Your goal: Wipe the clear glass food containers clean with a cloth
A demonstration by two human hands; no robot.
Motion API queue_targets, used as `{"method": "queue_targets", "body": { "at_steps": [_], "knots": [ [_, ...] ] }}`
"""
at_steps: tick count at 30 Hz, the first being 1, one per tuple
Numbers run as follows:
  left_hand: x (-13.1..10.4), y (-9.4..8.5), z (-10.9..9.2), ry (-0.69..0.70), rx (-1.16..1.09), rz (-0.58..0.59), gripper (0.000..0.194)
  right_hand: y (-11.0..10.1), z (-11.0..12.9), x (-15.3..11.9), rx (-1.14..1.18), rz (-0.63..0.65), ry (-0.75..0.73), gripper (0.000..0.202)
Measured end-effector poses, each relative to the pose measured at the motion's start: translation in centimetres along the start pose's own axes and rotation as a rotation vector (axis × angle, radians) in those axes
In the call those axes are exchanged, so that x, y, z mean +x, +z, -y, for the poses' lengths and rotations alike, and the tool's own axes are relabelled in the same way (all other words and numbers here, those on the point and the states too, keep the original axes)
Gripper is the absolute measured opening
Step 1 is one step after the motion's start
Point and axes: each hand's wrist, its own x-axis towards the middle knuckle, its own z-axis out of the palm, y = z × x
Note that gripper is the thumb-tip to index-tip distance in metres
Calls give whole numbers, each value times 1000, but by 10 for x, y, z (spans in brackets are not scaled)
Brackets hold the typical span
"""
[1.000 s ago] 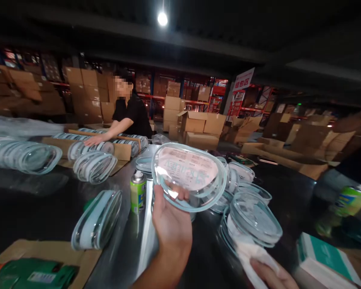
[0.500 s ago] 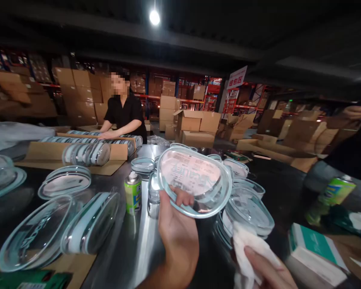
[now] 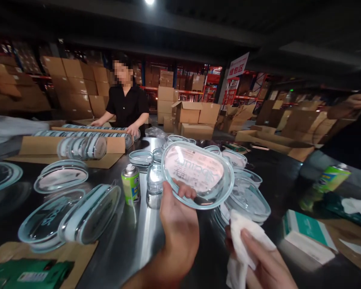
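My left hand (image 3: 180, 216) is closed on the lower rim of a clear oval container lid (image 3: 198, 172) with a pale blue edge, raised above the table and tilted toward me. Printed lettering and a pinkish sheet show through it. To its lower right, my right hand (image 3: 258, 257) pinches a crumpled white tissue (image 3: 248, 237), apart from the lid. Stacked clear containers (image 3: 249, 200) sit just behind the tissue. Left of my left hand stands a green spray can (image 3: 130, 184).
More clear containers (image 3: 90, 214) lie at left, near a green packet (image 3: 27, 273) on cardboard. An open carton (image 3: 33, 146) holds rows of them before a co-worker (image 3: 128, 100). A tissue box (image 3: 308, 237) and another spray can (image 3: 332, 178) are at right on the dark metal table (image 3: 117, 257).
The held lid has turned slightly. My right hand with the tissue has shifted a little left. The co-worker's hands have moved apart over the carton.
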Motion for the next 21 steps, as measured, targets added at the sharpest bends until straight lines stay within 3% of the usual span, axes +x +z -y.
{"method": "queue_targets", "body": {
  "at_steps": [9, 14, 21],
  "knots": [
    [2, 1, -1, -43, 3, -21, 36, 4, -3, 3, 40, 73, -28, 51],
    [9, -3, -5, -111, -5, -14, 40, 2, -4, 0, -21, 21, -37, 51],
    [9, -3, -3, -64, -13, -25, 38, -6, -7, 7, -25, 40, 13, 55]
  ]
}}
